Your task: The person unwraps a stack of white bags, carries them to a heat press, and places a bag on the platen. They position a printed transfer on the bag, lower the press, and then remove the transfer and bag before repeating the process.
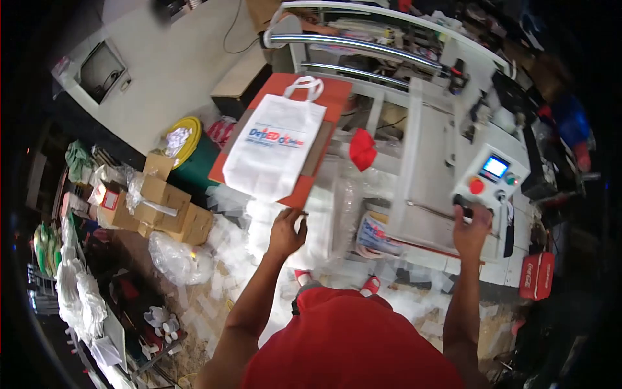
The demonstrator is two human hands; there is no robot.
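Cluttered workshop. Left of control panel (491,178): left hand (287,232) half-curled at red board (275,87) under white bag (275,152), grip unclear. Below panel: right hand (472,227) clamps dark handle (461,206). Probably seating bag; next needs steady board.

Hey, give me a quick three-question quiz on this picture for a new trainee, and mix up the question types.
1. True or false: the white bag lies on top of the orange board.
2. Multiple choice: the right hand is A) on the white bag, B) at the control panel, C) on the orange board.
3. Short answer: which hand is at the lower edge of the orange board?

Key: 1 true. 2 B. 3 the left hand.
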